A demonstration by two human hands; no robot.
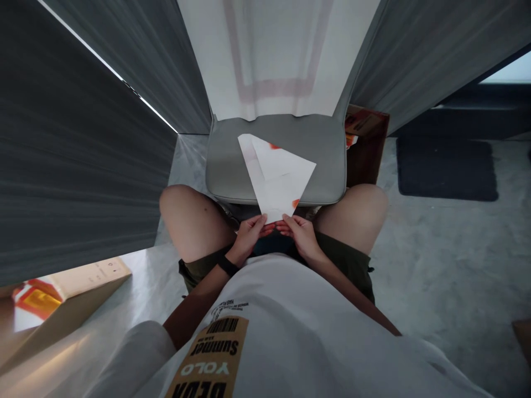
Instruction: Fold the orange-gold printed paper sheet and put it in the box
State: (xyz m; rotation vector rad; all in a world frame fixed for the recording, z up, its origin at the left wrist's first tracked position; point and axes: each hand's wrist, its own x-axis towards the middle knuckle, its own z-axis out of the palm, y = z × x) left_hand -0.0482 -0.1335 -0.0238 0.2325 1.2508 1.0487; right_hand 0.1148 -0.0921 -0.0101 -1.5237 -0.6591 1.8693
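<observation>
A folded white paper sheet (276, 177) with small orange patches forms a rough triangle, and its wide end rests on a grey padded seat (230, 166). My left hand (249, 237), with a black wristband (228, 266) on its wrist, pinches the sheet's lower tip. My right hand (302, 237) holds the same tip from the other side. Both hands sit just above my knees and dark green shorts, and the fingers hide the very end of the paper.
A brown cardboard box (365, 143) stands behind the seat's right side. Another box (70, 298) lies at lower left on the pale floor. A dark mat (446, 168) lies on the right. Grey curtains (83, 155) rise at the left.
</observation>
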